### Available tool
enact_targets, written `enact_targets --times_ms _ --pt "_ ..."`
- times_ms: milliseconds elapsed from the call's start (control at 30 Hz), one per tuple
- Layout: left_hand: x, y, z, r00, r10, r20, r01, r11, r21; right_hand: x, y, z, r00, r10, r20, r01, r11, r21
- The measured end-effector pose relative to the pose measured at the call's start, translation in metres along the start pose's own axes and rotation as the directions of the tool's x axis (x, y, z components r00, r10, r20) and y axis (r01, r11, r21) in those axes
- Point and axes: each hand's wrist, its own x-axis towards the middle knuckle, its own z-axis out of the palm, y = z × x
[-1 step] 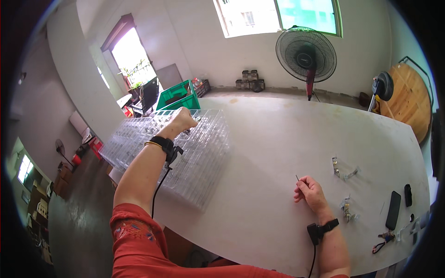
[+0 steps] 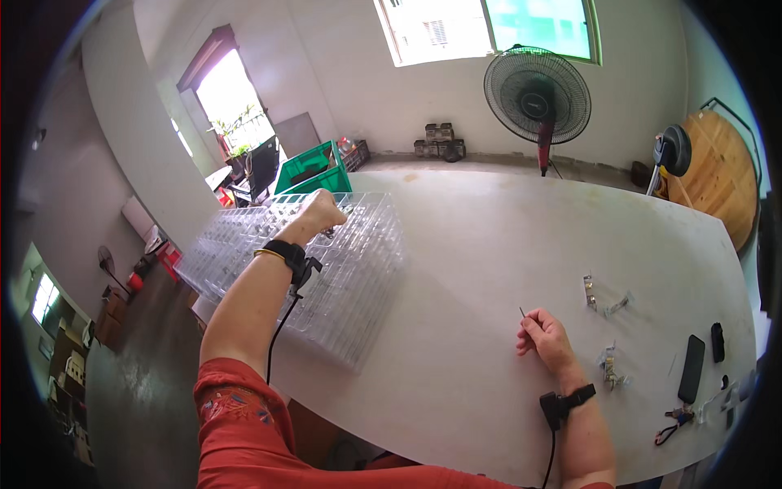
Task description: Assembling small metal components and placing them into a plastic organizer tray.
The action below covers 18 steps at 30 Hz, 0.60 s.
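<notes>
My left hand (image 2: 324, 212) reaches down at the top of a stack of clear plastic trays (image 2: 358, 293), its fingers curled. Small metal-looking parts show in the top tray beside it, and a small dark thing sits just below the fingers. What those fingers hold, if anything, is hidden. Over the pale table (image 2: 464, 261), my right hand (image 2: 547, 338) pinches a thin dark rod (image 2: 522, 311) that sticks out past the thumb and forefinger. To the right of that hand lie small metal and clear plastic pieces (image 2: 611, 371), with similar metal parts (image 2: 590, 292) farther back.
At the table's right lie a black phone-like slab (image 2: 691, 369), a small black object (image 2: 717, 343) and a keyring-like bunch (image 2: 676, 424). A green crate (image 2: 326, 178) stands behind the trays. Beyond the table's far edge is a standing fan (image 2: 538, 98). Cables hang from both wrist bands.
</notes>
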Motion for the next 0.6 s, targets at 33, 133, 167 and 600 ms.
enact_targets --times_ms 33,133,167,600 --pt "-0.001 0.006 0.000 1.000 0.017 0.016 -0.017 0.999 0.027 0.000 0.001 -0.002 1.000 -0.006 0.004 0.006 1.000 -0.005" --pt "-0.007 0.019 -0.003 0.993 -0.098 0.073 0.100 0.995 -0.022 0.000 0.003 -0.004 1.000 -0.011 0.012 0.011 1.000 -0.004" --pt "-0.006 0.019 -0.002 0.993 -0.102 0.054 0.101 0.995 0.021 0.000 0.003 -0.003 1.000 -0.009 0.021 0.009 1.000 -0.001" --pt "-0.008 0.028 -0.007 0.982 0.189 0.025 -0.188 0.982 -0.003 -0.006 -0.002 -0.001 1.000 -0.004 -0.025 0.004 1.000 -0.020"
